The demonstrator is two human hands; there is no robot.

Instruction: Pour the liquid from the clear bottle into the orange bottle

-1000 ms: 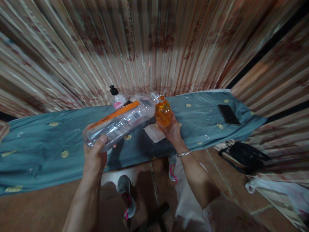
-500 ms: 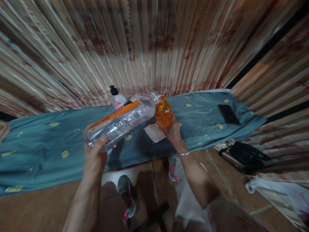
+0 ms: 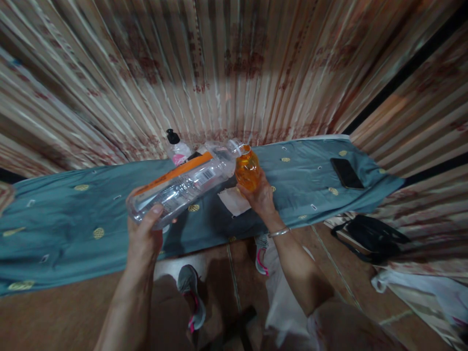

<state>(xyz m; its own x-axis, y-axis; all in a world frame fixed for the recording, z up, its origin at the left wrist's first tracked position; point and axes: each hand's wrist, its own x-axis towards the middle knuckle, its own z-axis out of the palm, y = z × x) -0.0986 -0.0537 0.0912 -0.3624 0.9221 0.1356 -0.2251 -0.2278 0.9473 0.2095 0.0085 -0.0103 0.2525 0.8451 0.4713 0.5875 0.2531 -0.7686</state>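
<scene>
My left hand (image 3: 144,234) grips the base of a large clear plastic bottle (image 3: 183,183) with an orange label stripe, tipped on its side with its mouth to the right. That mouth touches the top of a small bottle of orange liquid (image 3: 247,169), which my right hand (image 3: 260,197) holds upright above a teal cloth-covered table (image 3: 73,214). A metal bangle sits on my right wrist. A white paper scrap (image 3: 234,201) lies on the cloth just under the small bottle.
A pump bottle with a black top (image 3: 174,146) stands at the table's back by the corrugated wall. A black phone (image 3: 346,172) lies on the cloth at the right. A black bag (image 3: 373,236) and white cloth (image 3: 420,287) lie on the floor to the right.
</scene>
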